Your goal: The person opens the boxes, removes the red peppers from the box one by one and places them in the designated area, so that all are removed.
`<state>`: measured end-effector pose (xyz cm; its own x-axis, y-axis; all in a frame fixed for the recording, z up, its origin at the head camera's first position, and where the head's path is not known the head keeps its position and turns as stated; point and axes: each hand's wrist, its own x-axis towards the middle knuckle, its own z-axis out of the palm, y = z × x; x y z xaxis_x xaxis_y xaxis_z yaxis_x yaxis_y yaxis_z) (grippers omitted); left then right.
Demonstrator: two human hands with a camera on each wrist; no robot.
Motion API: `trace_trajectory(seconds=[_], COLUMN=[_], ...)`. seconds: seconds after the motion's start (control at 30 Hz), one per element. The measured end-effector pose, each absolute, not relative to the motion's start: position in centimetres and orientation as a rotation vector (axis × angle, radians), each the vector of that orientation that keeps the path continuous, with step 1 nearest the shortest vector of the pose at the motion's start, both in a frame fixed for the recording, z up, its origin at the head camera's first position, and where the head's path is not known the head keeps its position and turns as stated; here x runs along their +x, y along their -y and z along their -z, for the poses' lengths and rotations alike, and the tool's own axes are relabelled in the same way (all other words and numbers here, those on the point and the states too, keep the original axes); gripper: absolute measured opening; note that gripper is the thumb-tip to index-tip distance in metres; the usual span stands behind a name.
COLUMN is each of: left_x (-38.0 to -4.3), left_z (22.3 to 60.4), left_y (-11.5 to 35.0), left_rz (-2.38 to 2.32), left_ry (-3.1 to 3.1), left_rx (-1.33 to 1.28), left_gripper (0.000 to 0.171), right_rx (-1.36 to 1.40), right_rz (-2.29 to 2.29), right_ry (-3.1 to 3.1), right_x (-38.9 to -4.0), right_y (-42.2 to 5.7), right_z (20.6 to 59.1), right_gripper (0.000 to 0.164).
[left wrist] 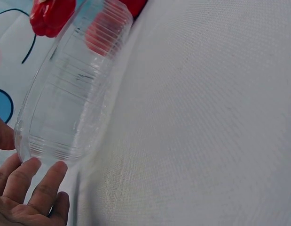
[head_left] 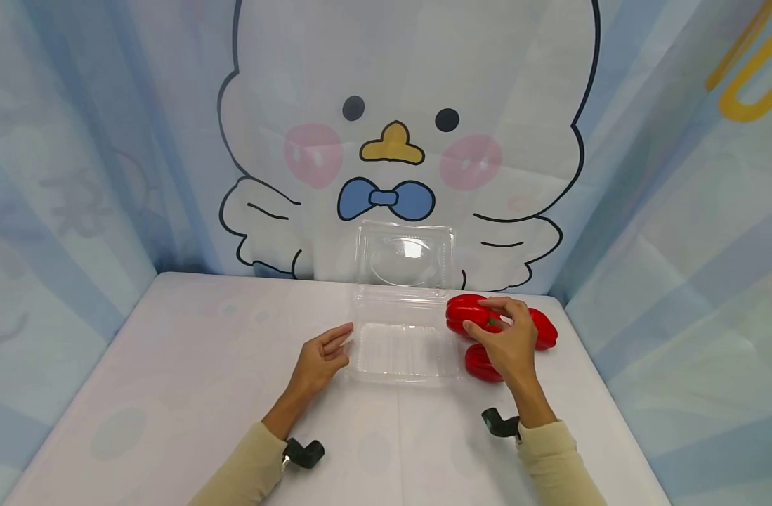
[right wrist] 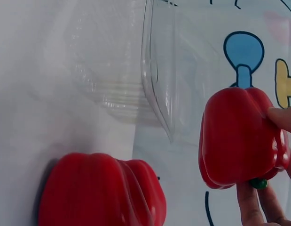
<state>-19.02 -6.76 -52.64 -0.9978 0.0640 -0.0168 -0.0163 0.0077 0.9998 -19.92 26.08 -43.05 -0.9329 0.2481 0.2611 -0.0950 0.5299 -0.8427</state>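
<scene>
My right hand holds a glossy red bell pepper near its green stem, thumb on one side and fingers on the other. The pepper is raised beside the right edge of a clear plastic clamshell box, whose lid stands up behind it. At the box's left side is my left hand. Its spread fingers rest with their tips at the end wall, and the thumb is by the rim. The box has nothing inside it.
Two more red peppers lie on the white table right of the box: a nearer one, partly hidden by my right hand, and a farther one. A printed curtain hangs directly behind the table and along both sides.
</scene>
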Motion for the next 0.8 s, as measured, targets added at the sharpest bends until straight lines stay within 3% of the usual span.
trace_trajectory(seconds=[0.8], left_x=[-19.0], left_z=[52.6], left_y=[6.9], left_rz=[-2.184], left_ry=[-2.169], left_rx=[0.063], left_gripper=[0.061], right_rx=[-0.344], right_rz=[-1.277], right_ry=[2.382], right_x=[-17.5], right_y=[-33.0], right_z=[43.6], right_gripper=[0.049])
